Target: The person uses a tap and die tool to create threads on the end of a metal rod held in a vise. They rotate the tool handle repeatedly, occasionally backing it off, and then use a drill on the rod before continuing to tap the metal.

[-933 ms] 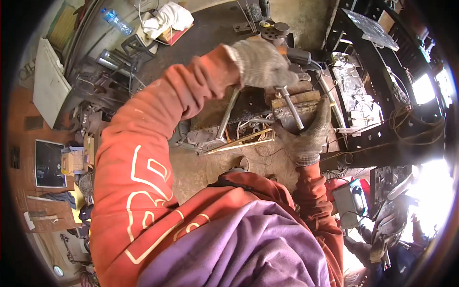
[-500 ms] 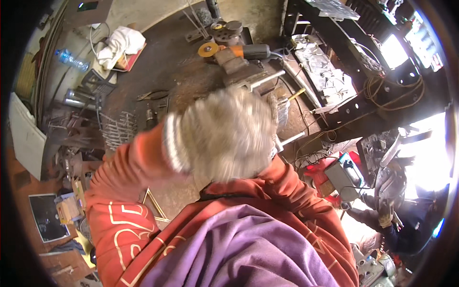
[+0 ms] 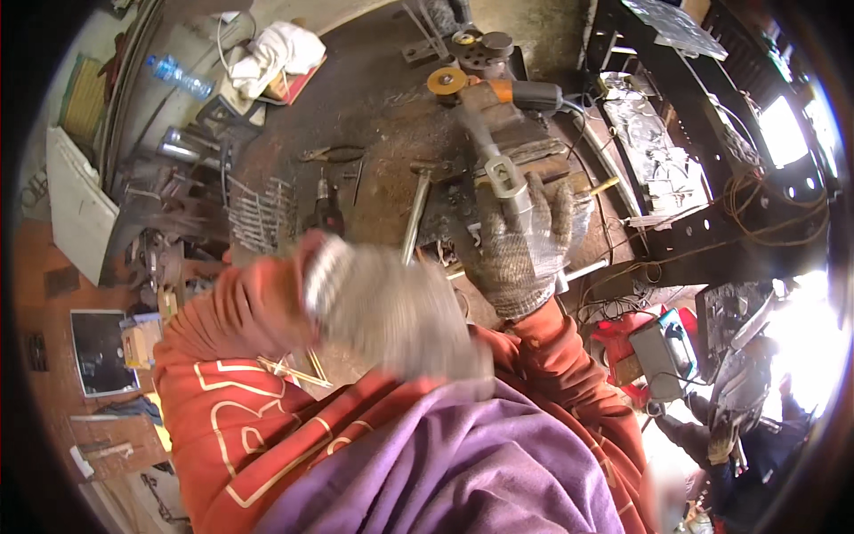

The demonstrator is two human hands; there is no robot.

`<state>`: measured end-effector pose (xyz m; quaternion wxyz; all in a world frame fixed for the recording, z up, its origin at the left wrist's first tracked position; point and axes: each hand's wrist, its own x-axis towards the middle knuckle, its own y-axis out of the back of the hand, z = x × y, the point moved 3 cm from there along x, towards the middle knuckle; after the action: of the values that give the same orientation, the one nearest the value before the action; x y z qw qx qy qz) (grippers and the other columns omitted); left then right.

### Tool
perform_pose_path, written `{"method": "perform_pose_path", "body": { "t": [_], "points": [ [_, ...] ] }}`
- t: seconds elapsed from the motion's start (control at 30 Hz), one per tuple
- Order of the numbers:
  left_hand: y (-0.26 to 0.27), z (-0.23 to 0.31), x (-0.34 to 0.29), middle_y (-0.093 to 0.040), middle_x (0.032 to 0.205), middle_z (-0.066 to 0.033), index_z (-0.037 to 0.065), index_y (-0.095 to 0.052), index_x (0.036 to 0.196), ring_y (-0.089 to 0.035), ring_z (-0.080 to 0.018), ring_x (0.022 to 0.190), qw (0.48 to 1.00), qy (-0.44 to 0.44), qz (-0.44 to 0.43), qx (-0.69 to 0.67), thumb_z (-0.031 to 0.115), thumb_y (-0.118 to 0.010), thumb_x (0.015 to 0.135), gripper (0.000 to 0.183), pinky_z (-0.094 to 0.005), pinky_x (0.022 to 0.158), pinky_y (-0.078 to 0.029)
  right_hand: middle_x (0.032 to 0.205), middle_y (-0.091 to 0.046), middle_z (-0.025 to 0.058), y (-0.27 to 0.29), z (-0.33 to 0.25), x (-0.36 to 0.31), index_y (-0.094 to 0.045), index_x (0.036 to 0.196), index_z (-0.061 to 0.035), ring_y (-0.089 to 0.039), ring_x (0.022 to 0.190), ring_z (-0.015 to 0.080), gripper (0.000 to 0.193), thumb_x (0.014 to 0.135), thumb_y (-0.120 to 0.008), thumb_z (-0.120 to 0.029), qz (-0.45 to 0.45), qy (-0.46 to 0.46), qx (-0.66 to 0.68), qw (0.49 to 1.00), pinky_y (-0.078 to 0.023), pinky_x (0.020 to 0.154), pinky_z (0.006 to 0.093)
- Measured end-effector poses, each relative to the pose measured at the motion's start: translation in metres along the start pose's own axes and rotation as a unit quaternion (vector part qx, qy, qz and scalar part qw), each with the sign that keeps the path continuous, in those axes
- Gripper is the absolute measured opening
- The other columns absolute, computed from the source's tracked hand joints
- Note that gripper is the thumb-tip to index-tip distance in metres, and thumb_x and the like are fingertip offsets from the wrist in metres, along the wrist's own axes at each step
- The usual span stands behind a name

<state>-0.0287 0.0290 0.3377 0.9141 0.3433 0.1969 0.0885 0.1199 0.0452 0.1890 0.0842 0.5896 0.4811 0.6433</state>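
Dropping toward your chest, your blurred left hand (image 3: pixel 400 311) is no longer covering your gloved right hand (image 3: pixel 520 260), which is now showing its grip around a slotted grey metal piece (image 3: pixel 513 192). That piece is lying along the right palm, slotted end pointing toward the bench (image 3: pixel 378 125), leaving the held part in plainer view. Blur is hiding your left fingers; you cannot tell whether they are holding anything. Nearby, a hammer (image 3: pixel 416 212) and an orange-bodied angle grinder (image 3: pixel 538 95) are resting.

red sleeves (image 3: pixel 240 311) bear cream outlines and meet grey knit gloves (image 3: pixel 391 311).
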Motion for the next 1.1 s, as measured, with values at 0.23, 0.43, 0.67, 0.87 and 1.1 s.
{"method": "perform_pose_path", "body": {
  "t": [0.23, 0.43, 0.67, 0.87, 1.1],
  "points": [
    [0.052, -0.015, 0.077, -0.073, 0.102, -0.0119, 0.001, -0.071, 0.117, -0.070, -0.0243, 0.100, 0.928, 0.073, 0.059, 0.359, 0.042, -0.070, 0.098, 0.046, -0.0379, 0.086, -0.057, 0.139, -0.058, 0.0176, -0.021, 0.002, -0.028, -0.065, 0.134, -0.0156, -0.054, 0.132, 0.0398, 0.057, 0.087, -0.077, -0.047, -0.046, -0.067, 0.255, 0.964, -0.035, 0.112, 0.0632],
    [0.057, -0.044, 0.053, -0.075, 0.105, -0.0151, 0.014, -0.074, 0.119, -0.071, -0.0391, 0.099, 0.950, 0.157, 0.189, 0.191, 0.051, -0.070, 0.093, 0.045, -0.0473, 0.085, -0.056, 0.143, -0.058, 0.0184, 0.006, -0.006, -0.004, -0.068, 0.128, -0.0227, -0.050, 0.139, 0.0454, 0.045, 0.088, -0.076, -0.042, 0.018, -0.011, 0.085, 0.996, -0.032, 0.113, 0.0685],
    [-0.004, -0.009, 0.036, -0.075, 0.095, -0.0113, 0.005, -0.060, 0.135, -0.074, -0.0228, 0.087, 0.901, 0.211, 0.347, -0.153, 0.025, -0.070, 0.096, 0.045, -0.0328, 0.075, -0.056, 0.143, -0.057, 0.0204, 0.009, 0.004, -0.008, -0.065, 0.132, -0.0123, -0.051, 0.132, 0.0443, 0.058, 0.087, -0.075, -0.048, 0.039, 0.023, 0.052, 0.998, -0.034, 0.112, 0.0653],
    [0.042, -0.007, 0.072, -0.073, 0.121, -0.0052, 0.014, -0.077, 0.113, -0.068, -0.0316, 0.110, 0.957, -0.031, 0.171, 0.231, 0.013, -0.070, 0.081, 0.032, -0.0428, 0.097, -0.054, 0.140, -0.059, 0.0209, -0.006, 0.012, -0.026, -0.066, 0.134, -0.0150, -0.055, 0.128, 0.0452, 0.059, 0.086, -0.077, -0.047, -0.074, 0.001, 0.221, 0.973, -0.034, 0.112, 0.0660],
    [0.077, -0.054, 0.045, -0.076, 0.100, -0.0130, 0.011, -0.075, 0.112, -0.076, -0.0282, 0.069, 0.871, 0.372, 0.027, 0.320, 0.004, -0.066, 0.085, 0.029, -0.0391, 0.057, -0.063, 0.134, -0.061, 0.0144, 0.015, -0.008, 0.004, -0.069, 0.129, -0.0212, -0.053, 0.134, 0.0461, 0.046, 0.088, -0.076, -0.040, 0.026, 0.001, 0.036, 0.999, -0.035, 0.111, 0.0677]
  ]
}}
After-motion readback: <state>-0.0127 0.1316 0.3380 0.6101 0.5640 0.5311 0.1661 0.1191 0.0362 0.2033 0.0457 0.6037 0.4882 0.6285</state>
